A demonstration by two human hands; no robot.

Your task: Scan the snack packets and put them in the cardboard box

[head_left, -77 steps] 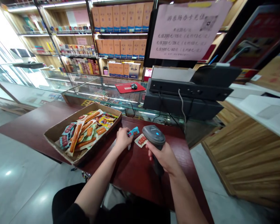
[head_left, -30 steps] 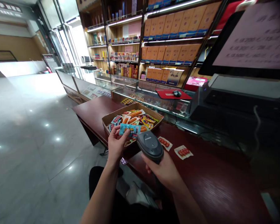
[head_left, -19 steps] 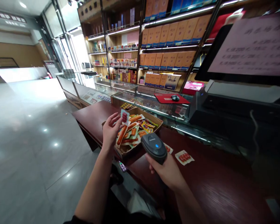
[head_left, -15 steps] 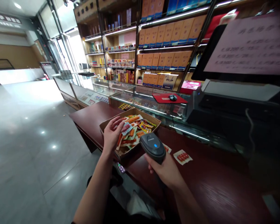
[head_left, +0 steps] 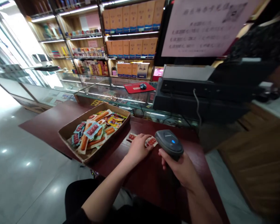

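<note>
My right hand (head_left: 180, 166) is wrapped around the handle of a black barcode scanner (head_left: 169, 141) with a lit blue light, its head above the dark red table. Low over the tabletop, my left hand (head_left: 138, 149) reaches to a small clear packet of red sausages (head_left: 151, 142). Thumb and fingers are apart at that packet's left edge. Partly behind the left hand lies a second sausage packet (head_left: 131, 137). Left of both hands, an open cardboard box (head_left: 91, 158) holds many wrapped snack sausages, among them a blue-edged packet (head_left: 92, 129) on top.
The red table (head_left: 51, 115) adjoins a glass display counter (head_left: 102, 88) carrying a red mouse pad (head_left: 133, 88) and a mouse (head_left: 143, 86). A black checkout machine (head_left: 200, 90) with cables stands at the right. Shelves of orange boxes (head_left: 130, 48) line the back. A wooden cabinet (head_left: 254, 161) is at right.
My left hand has left the cardboard box and come right to the sausage packets on the table. The view has turned right. The scanner stays in my right hand.
</note>
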